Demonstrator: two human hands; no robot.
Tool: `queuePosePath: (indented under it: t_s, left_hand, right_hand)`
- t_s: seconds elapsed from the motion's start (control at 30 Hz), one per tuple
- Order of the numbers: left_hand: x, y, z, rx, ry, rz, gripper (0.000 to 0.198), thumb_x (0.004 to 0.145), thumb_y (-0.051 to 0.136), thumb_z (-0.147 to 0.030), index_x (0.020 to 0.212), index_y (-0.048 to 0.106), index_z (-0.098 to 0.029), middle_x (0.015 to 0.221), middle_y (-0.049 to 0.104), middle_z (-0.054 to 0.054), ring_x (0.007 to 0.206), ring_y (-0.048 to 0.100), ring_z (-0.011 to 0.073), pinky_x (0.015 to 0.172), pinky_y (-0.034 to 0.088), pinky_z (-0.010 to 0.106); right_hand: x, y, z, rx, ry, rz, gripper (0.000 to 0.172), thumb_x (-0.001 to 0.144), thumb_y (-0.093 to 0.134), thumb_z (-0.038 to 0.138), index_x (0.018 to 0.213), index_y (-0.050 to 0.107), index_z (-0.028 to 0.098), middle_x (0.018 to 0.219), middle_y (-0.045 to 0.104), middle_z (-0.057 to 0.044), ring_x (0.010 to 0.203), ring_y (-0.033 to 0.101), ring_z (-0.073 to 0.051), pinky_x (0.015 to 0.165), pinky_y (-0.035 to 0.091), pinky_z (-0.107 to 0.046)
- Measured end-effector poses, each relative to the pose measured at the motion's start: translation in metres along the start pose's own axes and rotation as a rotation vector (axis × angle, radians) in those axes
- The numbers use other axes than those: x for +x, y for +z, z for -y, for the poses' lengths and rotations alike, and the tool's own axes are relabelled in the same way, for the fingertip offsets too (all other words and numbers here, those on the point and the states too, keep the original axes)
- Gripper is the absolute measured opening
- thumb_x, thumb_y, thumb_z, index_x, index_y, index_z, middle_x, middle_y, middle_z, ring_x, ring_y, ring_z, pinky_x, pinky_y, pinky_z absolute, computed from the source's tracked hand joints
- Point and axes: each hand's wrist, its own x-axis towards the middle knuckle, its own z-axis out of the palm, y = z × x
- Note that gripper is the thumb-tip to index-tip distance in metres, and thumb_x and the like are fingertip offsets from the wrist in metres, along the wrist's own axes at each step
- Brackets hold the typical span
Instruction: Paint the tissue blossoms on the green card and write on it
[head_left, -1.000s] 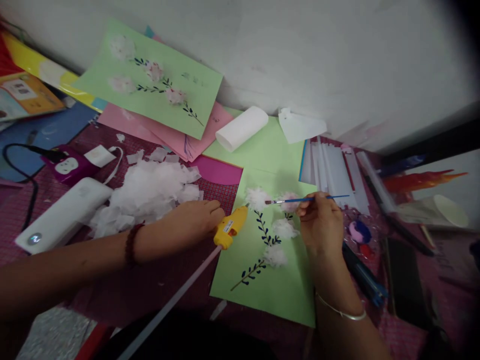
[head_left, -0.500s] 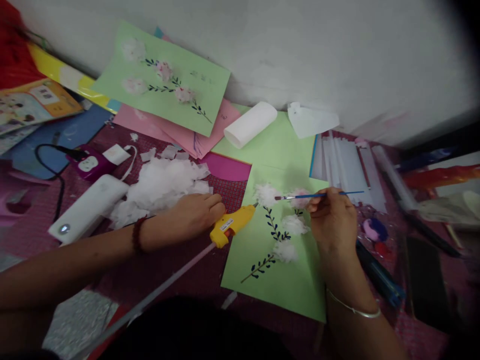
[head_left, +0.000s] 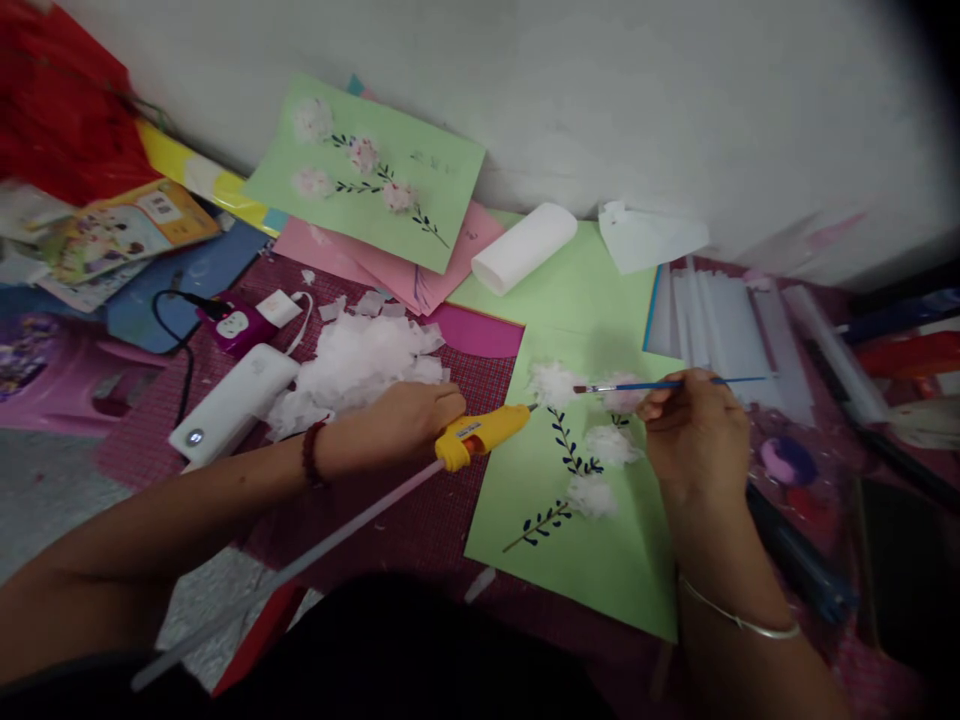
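Observation:
My left hand (head_left: 411, 418) is closed at the back of a yellow glue gun (head_left: 484, 432); its fingertips are partly hidden. From the gun's rear a long glue stick (head_left: 300, 560) runs down to the lower left. My right hand (head_left: 697, 430) pinches a thin blue paintbrush (head_left: 637, 385), held level with its bristles pointing left. Beneath both tools lies a green sheet (head_left: 585, 590) with dark leafy stems (head_left: 566, 440) and fluffy tissue flowers (head_left: 613, 445). Close to the upper white flower (head_left: 555, 383) are the brush tip and the gun's nozzle; contact is unclear.
White tissue scraps (head_left: 367, 360) are heaped behind my left hand, beside a white power bank (head_left: 234, 405) and a purple socket block (head_left: 234, 322). A second flower card (head_left: 375, 210) and a paper roll (head_left: 525, 248) lie against the wall. Translucent sticks (head_left: 735, 320) lie at right.
The view has shifted, so everything appears farther right. Both hands keep nearly the same place over the sheet, the brush still beside the upper white flower.

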Motion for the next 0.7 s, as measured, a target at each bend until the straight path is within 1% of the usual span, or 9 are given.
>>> queuePosePath:
  t_s: [0.1, 0.2, 0.33, 0.4, 0.47, 0.53, 0.57, 0.63, 0.7]
  left_hand:
    - [0.003, -0.006, -0.006, -0.047, -0.070, 0.055, 0.008, 0.085, 0.047, -0.012, 0.083, 0.053, -0.015, 0.083, 0.059, 0.004, 0.071, 0.052, 0.0135, 0.063, 0.034, 0.025]
    - [0.006, -0.008, -0.006, -0.029, -0.092, 0.082, 0.010, 0.085, 0.046, -0.011, 0.086, 0.055, -0.014, 0.086, 0.061, 0.004, 0.073, 0.053, 0.0135, 0.064, 0.034, 0.025]
    - [0.009, -0.003, -0.002, 0.047, -0.077, 0.081, 0.012, 0.085, 0.046, -0.009, 0.081, 0.056, -0.014, 0.082, 0.060, 0.004, 0.068, 0.051, 0.0130, 0.061, 0.031, 0.026]
    - [0.010, -0.002, -0.002, 0.075, -0.071, 0.074, 0.013, 0.086, 0.046, -0.009, 0.080, 0.056, -0.014, 0.080, 0.060, 0.004, 0.067, 0.050, 0.0132, 0.060, 0.031, 0.027]
    - [0.010, -0.001, -0.003, 0.093, -0.073, 0.044, 0.011, 0.086, 0.049, -0.010, 0.081, 0.057, -0.014, 0.080, 0.060, 0.004, 0.067, 0.051, 0.0136, 0.059, 0.031, 0.027]
    - [0.009, 0.001, -0.003, 0.115, -0.085, -0.015, 0.008, 0.086, 0.051, -0.012, 0.084, 0.058, -0.014, 0.080, 0.061, 0.004, 0.068, 0.052, 0.0144, 0.059, 0.033, 0.026]
    - [0.009, 0.002, -0.002, 0.135, -0.097, -0.064, 0.007, 0.086, 0.052, -0.013, 0.085, 0.059, -0.014, 0.080, 0.061, 0.005, 0.069, 0.053, 0.0149, 0.059, 0.034, 0.026]
    - [0.010, 0.004, -0.002, 0.182, -0.130, -0.205, 0.009, 0.088, 0.051, -0.016, 0.090, 0.060, -0.014, 0.082, 0.062, 0.005, 0.070, 0.054, 0.0160, 0.060, 0.037, 0.027]
    - [0.012, 0.003, -0.004, 0.216, -0.179, -0.390, 0.013, 0.088, 0.051, -0.017, 0.098, 0.060, -0.015, 0.086, 0.062, 0.006, 0.073, 0.056, 0.0173, 0.063, 0.041, 0.028]
  right_hand:
    - [0.000, 0.000, 0.001, 0.010, -0.012, -0.015, 0.017, 0.080, 0.065, 0.028, 0.066, 0.063, 0.019, 0.052, 0.058, 0.003, 0.042, 0.049, -0.009, 0.041, 0.038, -0.021]
    - [0.001, 0.000, 0.000, -0.018, -0.008, -0.024, 0.017, 0.080, 0.064, 0.030, 0.067, 0.063, 0.019, 0.051, 0.057, 0.003, 0.041, 0.050, -0.009, 0.041, 0.039, -0.021]
    - [0.003, -0.001, -0.002, -0.019, 0.006, -0.036, 0.020, 0.081, 0.064, 0.030, 0.065, 0.063, 0.019, 0.051, 0.056, 0.003, 0.042, 0.050, -0.009, 0.041, 0.038, -0.021]
    - [0.003, -0.002, -0.001, 0.001, 0.009, -0.019, 0.019, 0.081, 0.065, 0.030, 0.066, 0.063, 0.019, 0.051, 0.057, 0.003, 0.042, 0.050, -0.009, 0.041, 0.038, -0.021]
    - [0.000, -0.001, 0.004, 0.014, -0.032, 0.018, 0.016, 0.083, 0.065, 0.028, 0.069, 0.063, 0.021, 0.053, 0.058, 0.003, 0.043, 0.051, -0.009, 0.041, 0.038, -0.022]
    - [-0.009, 0.005, 0.012, 0.009, -0.111, 0.077, 0.011, 0.086, 0.062, 0.028, 0.077, 0.065, 0.022, 0.055, 0.061, 0.003, 0.044, 0.052, -0.009, 0.043, 0.038, -0.023]
    - [-0.015, 0.009, 0.018, 0.002, -0.163, 0.111, 0.010, 0.088, 0.060, 0.028, 0.083, 0.066, 0.023, 0.057, 0.062, 0.002, 0.044, 0.052, -0.010, 0.043, 0.038, -0.023]
    - [-0.032, 0.019, 0.030, -0.029, -0.270, 0.185, 0.013, 0.091, 0.056, 0.030, 0.095, 0.066, 0.023, 0.062, 0.066, 0.001, 0.044, 0.053, -0.011, 0.044, 0.041, -0.025]
    - [-0.052, 0.029, 0.040, -0.108, -0.401, 0.226, 0.016, 0.093, 0.052, 0.030, 0.100, 0.065, 0.022, 0.072, 0.070, -0.001, 0.048, 0.058, -0.012, 0.049, 0.046, -0.028]
